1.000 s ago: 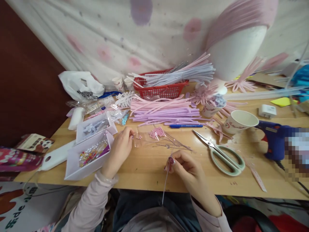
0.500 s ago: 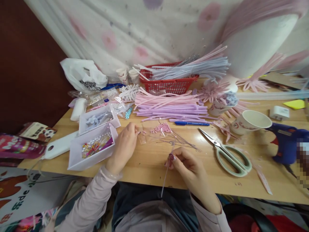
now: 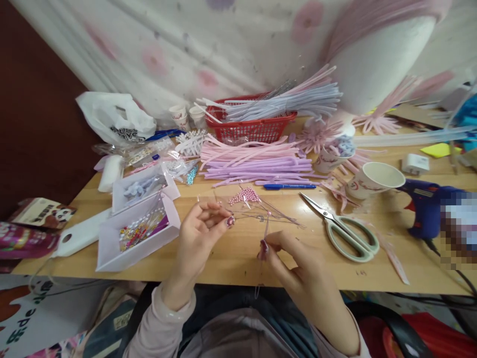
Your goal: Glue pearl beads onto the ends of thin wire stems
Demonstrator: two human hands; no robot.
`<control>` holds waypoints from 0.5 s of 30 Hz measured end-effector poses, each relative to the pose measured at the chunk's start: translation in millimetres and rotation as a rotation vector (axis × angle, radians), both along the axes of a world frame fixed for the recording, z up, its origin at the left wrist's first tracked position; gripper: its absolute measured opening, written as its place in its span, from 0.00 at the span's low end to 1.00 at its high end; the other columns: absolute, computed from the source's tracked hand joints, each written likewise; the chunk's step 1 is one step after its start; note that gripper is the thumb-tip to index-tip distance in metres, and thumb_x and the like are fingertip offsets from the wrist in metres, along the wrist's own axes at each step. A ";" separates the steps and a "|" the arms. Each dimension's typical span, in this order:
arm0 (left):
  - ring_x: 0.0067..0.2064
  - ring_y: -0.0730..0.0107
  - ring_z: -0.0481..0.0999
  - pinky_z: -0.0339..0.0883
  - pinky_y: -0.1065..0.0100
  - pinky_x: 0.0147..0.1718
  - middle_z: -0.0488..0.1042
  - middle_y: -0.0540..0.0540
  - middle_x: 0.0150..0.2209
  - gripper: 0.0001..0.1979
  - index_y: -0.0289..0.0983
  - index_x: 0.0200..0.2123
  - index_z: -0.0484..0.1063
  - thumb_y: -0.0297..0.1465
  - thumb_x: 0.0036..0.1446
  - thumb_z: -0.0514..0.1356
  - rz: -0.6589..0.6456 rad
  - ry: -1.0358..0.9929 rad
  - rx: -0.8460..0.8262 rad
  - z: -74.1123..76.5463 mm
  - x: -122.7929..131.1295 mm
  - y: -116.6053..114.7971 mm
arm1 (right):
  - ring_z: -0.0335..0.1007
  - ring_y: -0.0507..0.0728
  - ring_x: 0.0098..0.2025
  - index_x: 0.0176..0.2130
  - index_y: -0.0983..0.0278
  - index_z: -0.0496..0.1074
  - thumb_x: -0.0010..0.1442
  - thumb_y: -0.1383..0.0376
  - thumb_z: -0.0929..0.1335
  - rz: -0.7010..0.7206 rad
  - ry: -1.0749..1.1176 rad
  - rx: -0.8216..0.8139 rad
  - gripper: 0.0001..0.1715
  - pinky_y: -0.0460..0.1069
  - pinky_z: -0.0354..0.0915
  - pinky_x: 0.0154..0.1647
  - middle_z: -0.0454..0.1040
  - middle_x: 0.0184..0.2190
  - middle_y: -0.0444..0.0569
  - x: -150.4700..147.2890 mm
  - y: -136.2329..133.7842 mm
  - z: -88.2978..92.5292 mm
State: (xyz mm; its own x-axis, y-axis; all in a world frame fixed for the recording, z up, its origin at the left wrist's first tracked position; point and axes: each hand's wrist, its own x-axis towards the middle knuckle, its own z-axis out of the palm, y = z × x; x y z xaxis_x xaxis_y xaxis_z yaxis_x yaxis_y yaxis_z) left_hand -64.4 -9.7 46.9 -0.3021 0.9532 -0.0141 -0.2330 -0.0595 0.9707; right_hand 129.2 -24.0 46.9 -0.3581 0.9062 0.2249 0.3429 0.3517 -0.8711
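My right hand (image 3: 298, 266) pinches a thin doubled wire (image 3: 266, 229) between thumb and fingertips. A pink pearl bead (image 3: 269, 214) shows at the wire's upper end, and a loop hangs below the hand. My left hand (image 3: 201, 238) is raised to the left of it, thumb and fingertips pressed together; what they hold, if anything, is too small to make out. Beyond both hands, a clear bag holds a heap of pink beads (image 3: 245, 197). Several loose wires (image 3: 279, 213) lie beside the heap on the wooden table (image 3: 231, 263).
Green-handled scissors (image 3: 345, 231) lie to the right, near a paper cup (image 3: 376, 181) and a blue glue gun (image 3: 428, 209). A white box (image 3: 137, 246) of beaded pins stands left. Behind are a blue pen (image 3: 290, 187), purple fuzzy stems (image 3: 257, 170) and a red basket (image 3: 249, 130).
My left hand has left the bead bag and come nearer to my right hand, its fingers now pinched. My right hand still grips the wire. The camera view has shifted slightly.
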 end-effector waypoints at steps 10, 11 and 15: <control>0.27 0.80 0.78 0.74 0.79 0.31 0.78 0.53 0.27 0.15 0.35 0.34 0.75 0.28 0.44 0.75 -0.201 -0.509 -0.092 4.7 11.7 -6.0 | 0.68 0.55 0.27 0.35 0.63 0.66 0.66 0.73 0.63 0.025 -0.473 0.322 0.08 0.47 0.59 0.26 0.70 0.26 0.44 -3.7 -5.5 21.9; 0.27 0.81 0.77 0.75 0.79 0.31 0.77 0.53 0.27 0.14 0.35 0.34 0.76 0.28 0.45 0.75 -0.215 -0.535 -0.091 4.8 12.2 -6.8 | 0.68 0.55 0.27 0.34 0.63 0.66 0.66 0.74 0.63 0.031 -0.505 0.348 0.09 0.48 0.60 0.27 0.70 0.26 0.45 -4.3 -6.6 24.0; 0.28 0.81 0.76 0.76 0.79 0.33 0.77 0.52 0.28 0.13 0.36 0.35 0.78 0.27 0.46 0.75 -0.229 -0.615 -0.104 4.3 15.1 -9.9 | 0.68 0.56 0.27 0.31 0.62 0.64 0.66 0.75 0.61 0.039 -0.553 0.435 0.13 0.49 0.60 0.26 0.69 0.25 0.46 -6.1 -10.2 29.0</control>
State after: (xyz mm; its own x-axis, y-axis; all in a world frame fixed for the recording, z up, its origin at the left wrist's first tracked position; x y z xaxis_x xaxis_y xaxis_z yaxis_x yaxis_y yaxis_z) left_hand -49.3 -19.6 51.2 0.0001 0.9766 -0.2149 -0.7419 0.1442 0.6548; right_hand 123.1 -34.1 75.9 -0.5550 0.7594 0.3396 0.6748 0.6497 -0.3500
